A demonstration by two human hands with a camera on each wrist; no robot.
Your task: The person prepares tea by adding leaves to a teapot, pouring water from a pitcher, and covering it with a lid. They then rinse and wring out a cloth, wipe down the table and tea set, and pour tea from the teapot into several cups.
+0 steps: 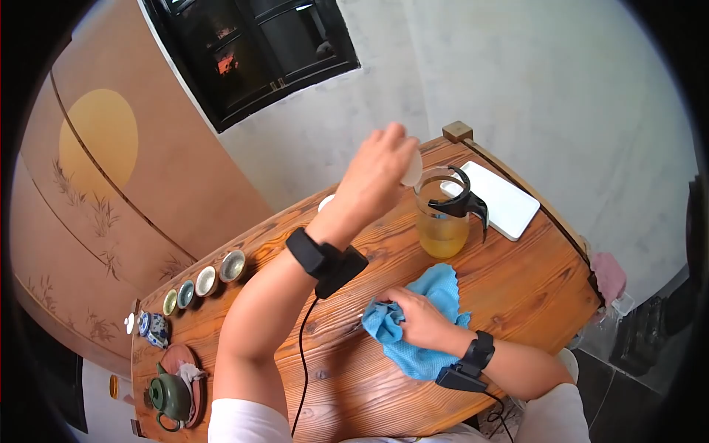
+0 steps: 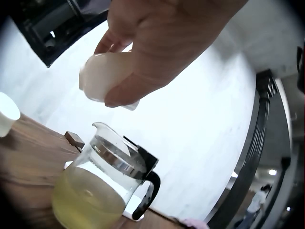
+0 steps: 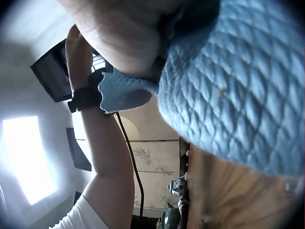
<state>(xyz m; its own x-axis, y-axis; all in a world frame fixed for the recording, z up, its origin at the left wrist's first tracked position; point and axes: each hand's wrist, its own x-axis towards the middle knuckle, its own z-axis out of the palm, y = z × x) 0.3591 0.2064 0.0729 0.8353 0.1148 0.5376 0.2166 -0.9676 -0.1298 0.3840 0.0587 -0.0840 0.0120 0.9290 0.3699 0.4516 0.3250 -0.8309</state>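
Note:
A small white cup (image 2: 107,74) is gripped by the left hand (image 1: 380,170) and tilted over the open glass pitcher (image 1: 442,225), as the left wrist view also shows. Yellowish liquid fills the lower part of the pitcher, which has a black handle. Bunched in the fingers of the right hand (image 1: 422,319) is a blue textured cloth (image 1: 432,284), part of it spread on the table. In the right wrist view the cloth (image 3: 228,95) fills much of the right side, hiding the fingertips.
Behind the pitcher lies a white tray (image 1: 509,207). Several small bowls (image 1: 233,266) line the table's far left edge, near a blue-and-white pot (image 1: 153,330) and a green teapot (image 1: 170,396). Another white cup (image 2: 7,114) stands beyond the left forearm. A black cable (image 1: 303,362) hangs from the left wrist.

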